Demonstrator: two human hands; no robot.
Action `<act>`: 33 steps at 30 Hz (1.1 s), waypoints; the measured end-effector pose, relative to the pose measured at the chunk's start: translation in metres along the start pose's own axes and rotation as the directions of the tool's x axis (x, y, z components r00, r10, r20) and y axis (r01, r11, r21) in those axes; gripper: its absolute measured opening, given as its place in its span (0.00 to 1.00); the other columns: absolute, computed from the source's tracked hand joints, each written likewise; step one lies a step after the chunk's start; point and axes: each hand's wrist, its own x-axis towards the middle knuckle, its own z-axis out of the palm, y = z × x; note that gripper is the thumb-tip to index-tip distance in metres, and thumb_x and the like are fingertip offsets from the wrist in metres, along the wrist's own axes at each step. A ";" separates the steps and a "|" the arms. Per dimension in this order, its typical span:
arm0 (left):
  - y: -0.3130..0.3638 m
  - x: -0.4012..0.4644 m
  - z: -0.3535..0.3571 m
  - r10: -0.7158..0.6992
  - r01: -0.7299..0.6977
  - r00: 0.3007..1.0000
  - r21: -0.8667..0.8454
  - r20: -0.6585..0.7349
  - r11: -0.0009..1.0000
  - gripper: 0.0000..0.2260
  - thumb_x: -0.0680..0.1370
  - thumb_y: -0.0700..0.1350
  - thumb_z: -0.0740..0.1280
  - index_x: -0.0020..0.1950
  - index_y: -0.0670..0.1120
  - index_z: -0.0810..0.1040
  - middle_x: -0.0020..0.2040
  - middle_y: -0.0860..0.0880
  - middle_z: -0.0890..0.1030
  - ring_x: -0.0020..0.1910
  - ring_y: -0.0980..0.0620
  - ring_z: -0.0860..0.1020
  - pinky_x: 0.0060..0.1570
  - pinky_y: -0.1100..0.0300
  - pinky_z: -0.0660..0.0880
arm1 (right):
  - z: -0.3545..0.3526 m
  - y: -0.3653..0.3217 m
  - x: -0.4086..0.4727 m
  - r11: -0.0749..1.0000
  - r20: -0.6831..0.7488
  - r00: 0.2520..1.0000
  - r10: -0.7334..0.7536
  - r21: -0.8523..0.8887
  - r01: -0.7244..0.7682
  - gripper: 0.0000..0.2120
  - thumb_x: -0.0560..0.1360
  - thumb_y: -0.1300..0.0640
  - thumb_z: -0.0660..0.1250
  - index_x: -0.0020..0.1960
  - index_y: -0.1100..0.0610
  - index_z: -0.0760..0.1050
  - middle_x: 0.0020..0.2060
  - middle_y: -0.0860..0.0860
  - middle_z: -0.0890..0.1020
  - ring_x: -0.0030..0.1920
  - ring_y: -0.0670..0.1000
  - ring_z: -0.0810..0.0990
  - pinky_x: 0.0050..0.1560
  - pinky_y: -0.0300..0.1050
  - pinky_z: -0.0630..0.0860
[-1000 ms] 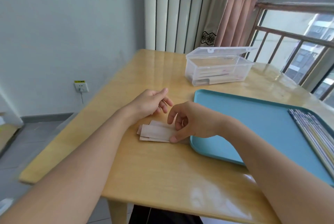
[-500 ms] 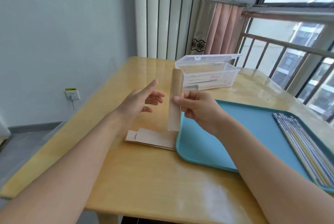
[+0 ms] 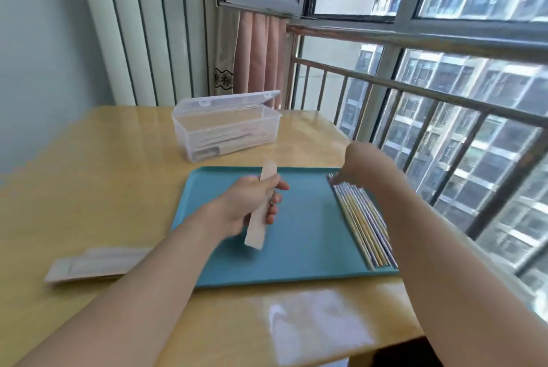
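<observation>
Nearest, both bare forearms come in from the bottom edge, the left from 7 o'clock, the right from 4 o'clock. At 8 o'clock from the left hand (image 3: 252,203), a flat stack of paper sleeves (image 3: 95,263) lies on the wooden table (image 3: 103,183), partly covered by the left forearm.

The left hand hovers over the middle of the teal tray (image 3: 296,251), its fingers curled round one paper sleeve (image 3: 257,227). The sleeve stands nearly upright, its top tipped toward 1 o'clock and its lower end free above the tray.

Along the tray's 3 o'clock side lies a row of patterned sticks (image 3: 361,218), side by side and touching. The right hand (image 3: 366,168) reaches down to their far ends, its back to the camera. Motion blur and the hand's own bulk hide the fingertips, so I cannot tell whether it pinches a stick or only touches them.

At 12 o'clock beyond the tray stands a clear plastic box (image 3: 225,132), lid raised, with blurred items inside. A window railing (image 3: 444,91) runs behind.
</observation>
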 end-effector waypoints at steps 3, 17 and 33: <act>-0.004 0.007 0.006 -0.077 0.073 0.994 0.064 0.072 0.995 0.24 0.79 0.65 0.60 0.53 0.44 0.74 0.30 0.51 0.68 0.24 0.55 0.64 0.21 0.65 0.63 | 0.013 0.018 0.002 1.000 0.106 0.994 0.010 0.010 -0.011 0.23 0.65 0.42 0.80 0.33 0.58 0.75 0.31 0.53 0.82 0.37 0.56 0.83 0.44 0.47 0.81; -0.009 -0.002 0.006 0.006 -0.006 1.000 -0.006 0.021 1.000 0.08 0.85 0.46 0.59 0.53 0.41 0.72 0.38 0.43 0.79 0.28 0.52 0.79 0.26 0.62 0.76 | 0.026 -0.004 0.008 0.887 0.231 0.973 0.024 0.443 -0.127 0.18 0.68 0.54 0.82 0.45 0.67 0.81 0.30 0.57 0.85 0.29 0.53 0.86 0.39 0.48 0.85; -0.003 -0.004 0.001 -0.001 0.004 0.998 -0.060 0.059 0.998 0.18 0.85 0.52 0.58 0.61 0.40 0.80 0.35 0.47 0.75 0.30 0.52 0.73 0.30 0.60 0.75 | 0.003 -0.009 -0.011 -0.235 -0.038 0.998 -0.055 0.972 0.024 0.11 0.77 0.68 0.69 0.59 0.66 0.74 0.38 0.60 0.84 0.36 0.55 0.86 0.38 0.40 0.82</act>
